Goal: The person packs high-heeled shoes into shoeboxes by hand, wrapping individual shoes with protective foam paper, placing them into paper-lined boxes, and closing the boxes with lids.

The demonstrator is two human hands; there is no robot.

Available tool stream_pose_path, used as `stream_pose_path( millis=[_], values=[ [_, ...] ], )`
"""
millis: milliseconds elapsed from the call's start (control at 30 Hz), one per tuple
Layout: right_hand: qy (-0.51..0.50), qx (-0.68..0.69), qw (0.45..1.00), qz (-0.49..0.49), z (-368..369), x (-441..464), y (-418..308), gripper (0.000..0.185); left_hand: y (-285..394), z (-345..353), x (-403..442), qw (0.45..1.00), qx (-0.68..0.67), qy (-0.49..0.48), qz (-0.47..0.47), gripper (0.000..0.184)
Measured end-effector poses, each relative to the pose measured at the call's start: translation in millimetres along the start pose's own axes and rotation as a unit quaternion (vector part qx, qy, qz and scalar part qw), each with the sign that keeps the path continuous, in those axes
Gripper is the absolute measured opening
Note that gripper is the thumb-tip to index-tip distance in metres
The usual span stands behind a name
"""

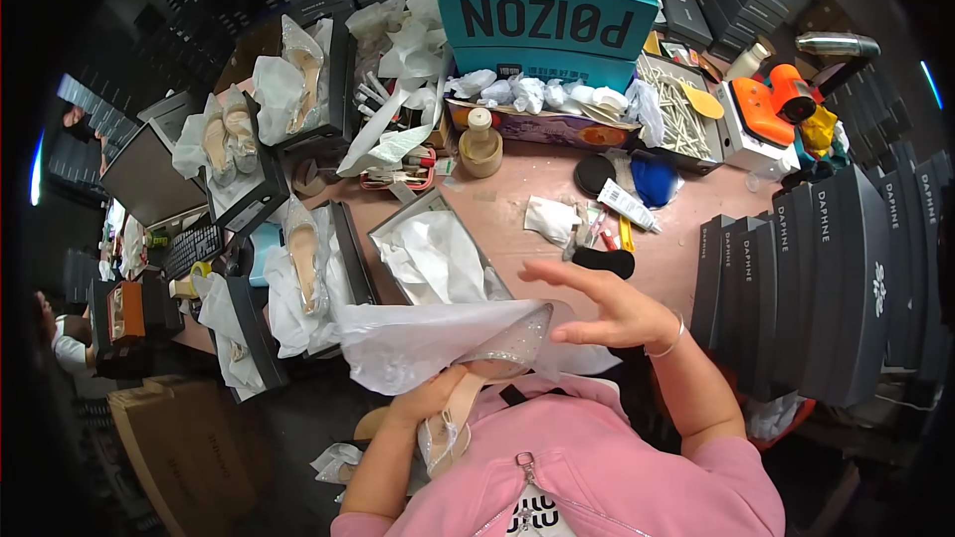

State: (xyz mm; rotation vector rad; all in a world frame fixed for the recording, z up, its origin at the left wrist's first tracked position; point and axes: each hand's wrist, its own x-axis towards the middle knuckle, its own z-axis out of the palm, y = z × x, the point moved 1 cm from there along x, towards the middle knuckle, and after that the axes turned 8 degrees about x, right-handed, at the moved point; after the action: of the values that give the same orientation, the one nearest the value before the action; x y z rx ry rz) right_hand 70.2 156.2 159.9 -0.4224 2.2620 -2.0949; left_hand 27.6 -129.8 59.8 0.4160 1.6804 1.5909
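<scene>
Head view: sparkling shoe (511,346) in the left hand (428,398), right hand (622,313) near its toe

The left hand has its fingers closed around the middle part of the shoe, just in front of the pink jacket (637,449) of the person. The glittering toe points up and toward the right hand, and the heel end comes down toward the jacket. Thin white paper (403,343) spreads out around the toe, to the left and also to the right of it.

The right hand holds nothing. Its fingers are stretched and well separated from the thumb. The thumb is just beside the toe; I cannot tell if it touches.

Beyond the shoe, on the pink desk (512,171), lies a box (426,206) with crumpled white paper (438,251) inside. To the left are several dark boxes (249,207) with pale shoes (217,139) lying in paper. Farther behind, a teal box (542,25) shows the letters POIZON upside down, and a small bottle (481,151) stands before it. A white tube (629,206) lies near a black pad (595,175). At the right, grey DAPHNE boxes (831,278) stand in a row.
</scene>
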Motion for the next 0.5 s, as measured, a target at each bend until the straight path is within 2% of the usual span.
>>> stream_pose_path(
  millis=[33,67,100,133,167,200,233,300,367,433,500],
  values=[
    [-0.002,0.002,1.0,-0.002,5,13,-3,0.065,2,-3,6,0.992,0.113,-0.025,0.045,0.042],
    [-0.053,-0.037,0.998,-0.016,13,26,-6,0.067,6,-7,13,0.969,0.225,-0.05,0.09,0.043],
    [-0.103,-0.078,0.991,-0.032,21,38,-8,0.069,20,-3,19,0.954,0.245,-0.046,0.167,0.046],
    [-0.159,-0.165,0.969,-0.096,34,42,-4,0.059,17,-11,29,0.995,-0.048,-0.084,0.02,0.048],
    [-0.175,-0.251,0.943,-0.13,44,41,-2,0.051,5,-18,37,0.926,-0.337,-0.113,-0.127,0.05],
    [-0.19,-0.335,0.908,-0.163,56,38,0,0.043,-6,-25,43,0.983,-0.146,-0.065,-0.094,0.052],
    [-0.16,-0.408,0.879,-0.187,69,32,6,0.03,0,-24,41,0.984,-0.144,-0.058,-0.09,0.052],
    [-0.15,-0.451,0.864,-0.164,84,24,26,0.028,13,-20,35,0.981,-0.183,0.004,-0.069,0.051],
    [-0.137,-0.494,0.847,-0.138,92,22,34,0.026,1,-25,30,0.973,-0.218,0.003,-0.074,0.053],
    [-0.112,-0.521,0.836,-0.126,100,24,36,0.025,-5,-29,29,0.924,-0.37,-0.031,-0.086,0.055],
    [-0.116,-0.537,0.829,-0.11,108,25,36,0.019,8,-20,24,0.919,-0.385,-0.022,-0.076,0.056]
  ],
)
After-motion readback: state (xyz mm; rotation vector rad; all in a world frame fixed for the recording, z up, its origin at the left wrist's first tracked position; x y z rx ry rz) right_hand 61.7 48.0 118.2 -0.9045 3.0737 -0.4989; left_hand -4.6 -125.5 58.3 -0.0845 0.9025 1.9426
